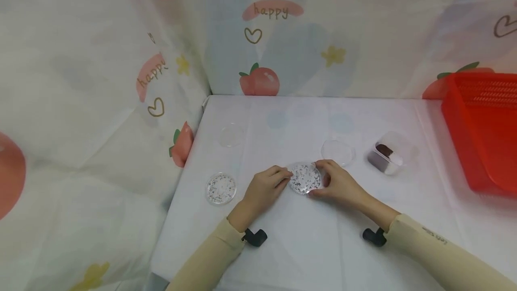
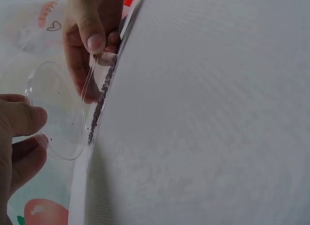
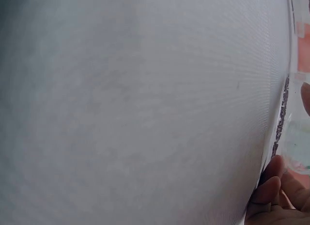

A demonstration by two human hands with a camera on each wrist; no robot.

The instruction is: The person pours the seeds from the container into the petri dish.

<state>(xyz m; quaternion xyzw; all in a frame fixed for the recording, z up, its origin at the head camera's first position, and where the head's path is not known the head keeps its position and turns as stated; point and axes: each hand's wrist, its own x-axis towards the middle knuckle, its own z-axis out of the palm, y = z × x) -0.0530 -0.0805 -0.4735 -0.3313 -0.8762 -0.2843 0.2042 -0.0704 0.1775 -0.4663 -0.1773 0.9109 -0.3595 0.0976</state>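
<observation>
I have the left hand pinching a clear round lid by its rim, thumb on one face and fingers on the other. An edge pinch probably leaves most of the lid free and the fingertips out of the contents. The lid is tilted, clear of the tabletop; whether its lower edge touches the dish I can't tell.

The dish, scattered with dark bits, sits flat on the white table between the two hands. I read the right hand as the steadying one: thumb and fingers grasp the dish's side from the right, likely so it won't slide.

Just beyond that hand lies a second clear disc, flat and within easy reach. Another speckled dish stands well to the left, apart from the work, with a clear piece behind it. Right of the hands sits a small plastic box with dark and white contents, then a red basket, both away from the forearms.
</observation>
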